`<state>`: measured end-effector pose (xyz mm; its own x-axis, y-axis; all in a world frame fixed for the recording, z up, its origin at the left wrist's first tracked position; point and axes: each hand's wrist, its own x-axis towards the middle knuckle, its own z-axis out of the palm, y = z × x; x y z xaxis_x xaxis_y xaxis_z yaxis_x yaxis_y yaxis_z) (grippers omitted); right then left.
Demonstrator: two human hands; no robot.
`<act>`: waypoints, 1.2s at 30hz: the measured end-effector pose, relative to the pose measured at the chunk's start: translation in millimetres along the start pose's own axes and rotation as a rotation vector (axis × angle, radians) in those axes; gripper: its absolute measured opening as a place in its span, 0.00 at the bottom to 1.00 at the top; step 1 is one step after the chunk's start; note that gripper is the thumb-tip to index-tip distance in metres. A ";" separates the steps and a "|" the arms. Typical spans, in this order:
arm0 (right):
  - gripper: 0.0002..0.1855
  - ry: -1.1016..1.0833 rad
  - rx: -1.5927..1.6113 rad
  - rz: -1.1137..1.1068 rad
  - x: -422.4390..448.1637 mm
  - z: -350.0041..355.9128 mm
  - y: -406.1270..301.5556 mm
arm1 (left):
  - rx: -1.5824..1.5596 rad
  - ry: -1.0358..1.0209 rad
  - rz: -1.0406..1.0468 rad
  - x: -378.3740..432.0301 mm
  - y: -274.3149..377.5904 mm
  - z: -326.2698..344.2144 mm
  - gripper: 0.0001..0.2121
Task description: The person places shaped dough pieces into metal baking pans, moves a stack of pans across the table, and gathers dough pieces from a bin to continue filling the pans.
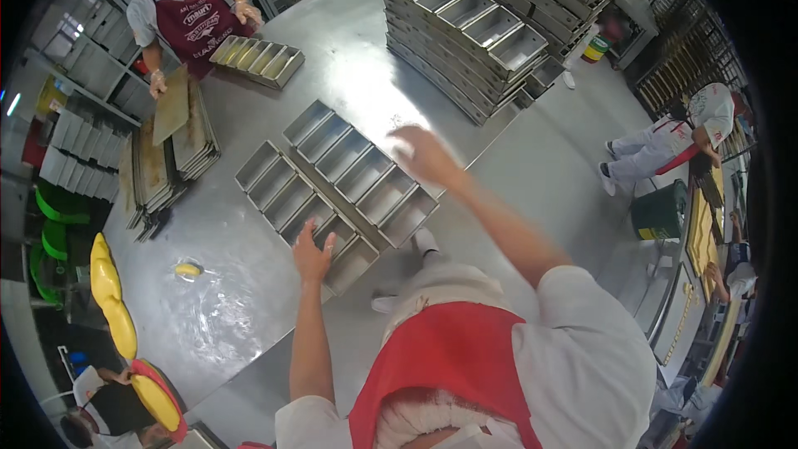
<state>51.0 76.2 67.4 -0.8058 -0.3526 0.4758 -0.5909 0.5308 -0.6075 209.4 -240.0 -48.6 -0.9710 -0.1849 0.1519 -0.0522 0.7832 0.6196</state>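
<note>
Before me on a shiny metal table lie two strapped sets of metal loaf pans, side by side with a narrow gap. My left hand (313, 255) is over the left pan set (283, 199), fingers apart and nothing visible in its grasp. My right hand (427, 156), blurred, hovers by the upper right side of the right pan set (355, 165). Its fingers are curled, and whether it holds anything cannot be made out. The pan compartments that I can see into show bare metal.
Stacked loaf pan sets (449, 37) stand at the far right of the table (243, 287). Across it, a co-worker (193, 19) handles flat metal sheets (171, 106) beside a pan set (259, 61) with yellowish contents. Yellow masses (112, 293) and a small yellow lump (187, 269) lie left.
</note>
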 end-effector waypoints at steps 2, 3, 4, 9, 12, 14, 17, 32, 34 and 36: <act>0.17 0.115 -0.289 -0.036 44.8 -48.0 36.7 | 0.119 -0.030 0.030 0.0 -1.0 -3.2 0.25; 0.19 0.234 -0.325 -0.073 64.0 -75.7 42.1 | 0.132 -0.023 0.025 -0.6 -3.4 -3.2 0.25; 0.19 0.320 -0.446 -0.087 78.2 -102.2 63.2 | 0.177 -0.048 0.003 1.5 -1.8 1.6 0.26; 0.16 0.059 -0.868 0.167 117.8 -175.4 142.6 | 0.190 -0.001 -0.066 21.4 33.7 40.7 0.29; 0.10 -0.061 -0.856 0.028 128.9 -167.8 173.0 | 0.214 0.093 -0.240 33.1 51.0 64.5 0.31; 0.09 -0.108 -0.839 -0.007 129.8 -158.9 175.8 | 0.231 0.097 -0.292 34.6 53.0 71.1 0.30; 0.09 -0.225 -0.773 0.083 135.6 -171.3 153.6 | 0.248 0.117 -0.353 37.7 43.8 74.9 0.30; 0.08 -0.476 -0.272 0.102 79.0 -18.0 48.5 | 0.274 0.110 -0.255 38.7 48.1 74.7 0.22; 0.09 -0.577 -0.237 0.142 70.8 13.2 63.8 | 0.241 0.125 -0.264 41.5 52.0 76.0 0.22; 0.13 -0.711 -0.211 0.268 51.8 34.2 77.8 | 0.268 0.186 -0.248 40.1 38.5 76.0 0.22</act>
<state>-38.0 72.9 23.1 -0.7930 -0.5626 -0.2337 -0.4108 0.7771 -0.4768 150.7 -172.2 -77.2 -0.8638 -0.4727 0.1745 -0.3628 0.8237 0.4357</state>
